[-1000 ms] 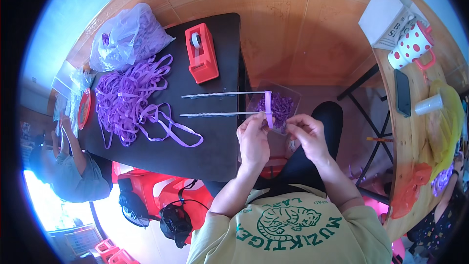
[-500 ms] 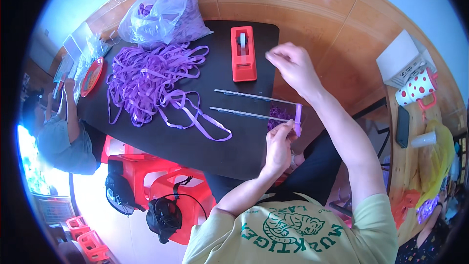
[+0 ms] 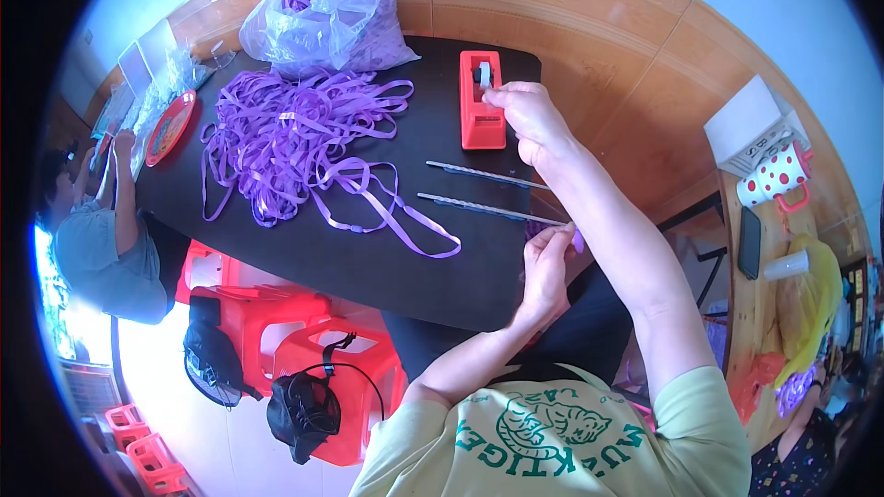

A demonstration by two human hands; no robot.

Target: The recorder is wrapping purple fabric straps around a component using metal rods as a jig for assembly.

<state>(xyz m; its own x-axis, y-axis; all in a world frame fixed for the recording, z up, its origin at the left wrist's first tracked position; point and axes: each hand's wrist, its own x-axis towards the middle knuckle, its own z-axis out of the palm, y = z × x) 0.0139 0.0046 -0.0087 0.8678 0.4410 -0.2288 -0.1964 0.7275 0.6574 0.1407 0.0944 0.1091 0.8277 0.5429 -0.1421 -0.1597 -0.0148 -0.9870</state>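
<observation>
My left hand (image 3: 547, 274) pinches a purple ribbon strap (image 3: 577, 239) at the near end of two thin twisted metal rods (image 3: 488, 208), which stick out over the dark table. My right forearm hides part of that strap and the end of the farther rod. My right hand (image 3: 534, 121) is at the red tape dispenser (image 3: 483, 133), its fingertips closed on the tape (image 3: 485, 74) just in front of the roll. Left of the rods lies a big tangled heap of purple straps (image 3: 285, 143), some with loops trailing toward the rods.
A clear plastic bag (image 3: 322, 23) of purple straps stands behind the heap. A red plate (image 3: 171, 129) is at the table's left edge, near another person (image 3: 101, 248). Red stools (image 3: 350, 350) hold black bags. On a wooden bench at right stand a dotted mug (image 3: 773, 175) and a phone (image 3: 750, 244).
My right hand has moved from the air right of the dispenser onto its tape. My left hand stays at the strap by the rod ends. The view has shifted slightly.
</observation>
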